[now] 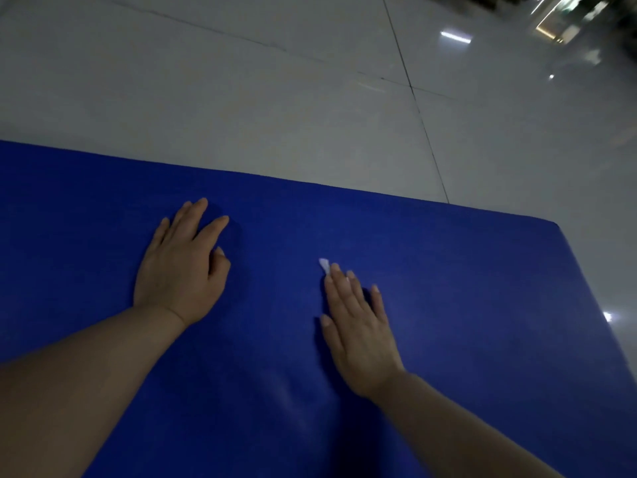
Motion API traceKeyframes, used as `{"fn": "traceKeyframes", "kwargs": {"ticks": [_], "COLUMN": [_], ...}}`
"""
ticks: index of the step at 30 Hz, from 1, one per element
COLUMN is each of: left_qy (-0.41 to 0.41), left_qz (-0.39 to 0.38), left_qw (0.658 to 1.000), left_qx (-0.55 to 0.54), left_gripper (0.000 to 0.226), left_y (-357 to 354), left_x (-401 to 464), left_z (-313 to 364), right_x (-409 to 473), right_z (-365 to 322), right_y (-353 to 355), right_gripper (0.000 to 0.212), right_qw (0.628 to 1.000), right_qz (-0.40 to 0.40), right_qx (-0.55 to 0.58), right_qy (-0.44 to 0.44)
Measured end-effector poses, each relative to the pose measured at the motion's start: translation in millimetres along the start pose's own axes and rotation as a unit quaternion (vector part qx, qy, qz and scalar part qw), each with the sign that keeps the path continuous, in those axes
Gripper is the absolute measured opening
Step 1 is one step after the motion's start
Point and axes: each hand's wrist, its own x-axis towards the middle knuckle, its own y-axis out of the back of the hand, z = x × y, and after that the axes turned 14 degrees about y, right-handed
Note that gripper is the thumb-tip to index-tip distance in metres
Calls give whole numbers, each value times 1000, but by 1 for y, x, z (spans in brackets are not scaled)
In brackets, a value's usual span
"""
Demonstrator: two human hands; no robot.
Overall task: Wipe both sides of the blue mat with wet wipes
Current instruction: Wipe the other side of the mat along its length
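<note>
Blue mat: lies flat on the floor and fills the lower part of the view; its far edge runs from the left down toward the right, and a rounded corner shows at the right
Left hand: rests palm down on the mat, left of centre; fingers straight and slightly spread, pointing toward the far edge; thumb tucked in at the side; it holds nothing
Right hand: lies flat on the mat, right of centre and nearer the camera than the left hand; fingers straight and close together, pressing down
Wet wipe: only a small white tip shows, sticking out from under the right fingertips and touching the mat; the rest is hidden beneath the hand
Forearms: both bare, reaching in from the bottom edge
Floor: pale glossy tiles with dark joint lines, beyond the mat; bright light reflections at upper right
Upper right corner: blurred, cannot tell what is there
</note>
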Motion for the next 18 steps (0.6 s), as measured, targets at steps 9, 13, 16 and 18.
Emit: {"fn": "traceKeyframes", "kwargs": {"ticks": [9, 13, 16, 18], "left_qy": [-136, -126, -119, -113], "left_qz": [-43, -69, -72, -72], "left_qw": [989, 986, 986, 986], "left_qx": [46, 86, 92, 96], "left_gripper": [53, 55, 55, 55], "left_y": [-5, -12, -11, -11], "left_x": [-110, -125, -124, -126], "left_z": [19, 16, 17, 18], "right_x": [6, -1, -39, -69], "right_z": [10, 20, 53, 69], "right_y": [2, 11, 14, 13], "right_gripper": [74, 72, 57, 56], "right_qw": [997, 998, 986, 949], "right_qz": [-32, -36, -33, -21], "right_qx": [-3, -4, -21, 3], "right_qy": [-73, -55, -161, -314]}}
